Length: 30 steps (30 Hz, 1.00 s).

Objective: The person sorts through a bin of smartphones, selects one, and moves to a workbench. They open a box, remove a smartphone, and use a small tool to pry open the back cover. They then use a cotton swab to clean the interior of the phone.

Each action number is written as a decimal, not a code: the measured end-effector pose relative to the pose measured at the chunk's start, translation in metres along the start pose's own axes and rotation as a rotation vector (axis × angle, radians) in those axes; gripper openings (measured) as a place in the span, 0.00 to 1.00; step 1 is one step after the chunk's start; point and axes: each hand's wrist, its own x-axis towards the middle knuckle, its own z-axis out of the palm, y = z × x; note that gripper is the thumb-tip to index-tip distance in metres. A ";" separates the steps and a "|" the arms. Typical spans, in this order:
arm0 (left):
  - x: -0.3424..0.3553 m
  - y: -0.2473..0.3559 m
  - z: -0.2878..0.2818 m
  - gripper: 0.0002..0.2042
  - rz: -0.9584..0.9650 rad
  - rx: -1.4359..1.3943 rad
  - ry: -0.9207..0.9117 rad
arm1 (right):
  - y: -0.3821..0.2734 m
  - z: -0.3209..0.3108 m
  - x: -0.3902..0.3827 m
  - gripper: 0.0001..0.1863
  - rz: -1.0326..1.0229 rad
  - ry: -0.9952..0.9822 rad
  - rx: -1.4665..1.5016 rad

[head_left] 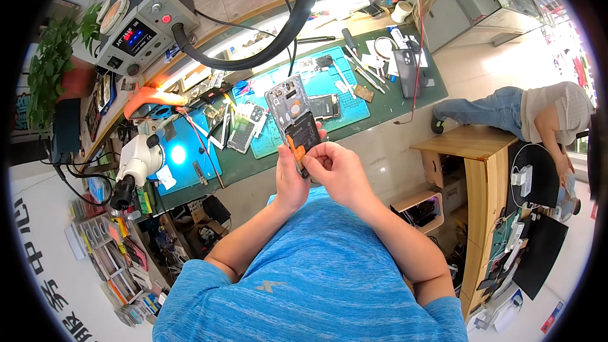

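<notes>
An opened phone housing (pixel 277 102), grey with its inner side showing, is tilted up in front of my chest. My left hand (pixel 292 183) holds it by the lower part, thumb along one side and fingertips showing past the other. A black battery (pixel 308 132) sits in the housing, with an orange strip (pixel 296 142) beside it at the lower left. My right hand (pixel 340 172) has its thumb and forefinger pinched together at the housing's lower end, close to the orange strip. What lies between those fingertips is hidden.
Behind the phone, a light blue work mat (pixel 348 111) bears phone parts and tools. A white microscope (pixel 136 157) stands at the left, near an orange-handled tool (pixel 149 101). A thick black hose (pixel 253 63) arches overhead from a grey control box (pixel 149 25). Another person (pixel 532 114) bends over at the right.
</notes>
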 end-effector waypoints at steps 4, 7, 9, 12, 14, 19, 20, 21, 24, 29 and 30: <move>0.000 0.001 -0.001 0.36 -0.070 -0.016 0.000 | 0.001 0.006 -0.006 0.08 -0.150 0.079 -0.176; -0.001 0.000 -0.001 0.35 -0.090 -0.024 0.021 | 0.001 0.005 -0.007 0.07 -0.304 0.117 -0.290; -0.001 -0.001 0.000 0.35 -0.095 -0.023 0.040 | 0.002 0.003 -0.007 0.07 -0.387 0.115 -0.348; 0.000 0.000 0.001 0.35 -0.112 -0.017 0.058 | 0.008 0.003 -0.004 0.07 -0.538 0.136 -0.401; 0.000 0.000 0.000 0.35 -0.145 -0.034 0.045 | 0.013 0.003 -0.002 0.08 -0.599 0.157 -0.415; 0.004 0.000 -0.003 0.34 -0.141 -0.003 0.098 | 0.009 0.004 -0.004 0.13 -0.533 0.153 -0.336; 0.004 0.000 -0.005 0.34 -0.147 -0.001 0.098 | 0.009 0.004 -0.004 0.14 -0.519 0.163 -0.308; 0.004 0.000 -0.004 0.34 -0.152 0.002 0.090 | 0.011 0.005 -0.005 0.15 -0.504 0.176 -0.281; 0.004 -0.002 -0.003 0.33 -0.145 0.038 0.077 | 0.011 0.003 -0.005 0.18 -0.480 0.200 -0.307; 0.006 -0.006 -0.004 0.31 -0.072 0.156 0.087 | 0.008 0.003 -0.005 0.17 -0.462 0.246 -0.401; 0.006 -0.006 -0.004 0.31 -0.067 0.183 0.081 | 0.008 0.004 -0.006 0.17 -0.454 0.252 -0.400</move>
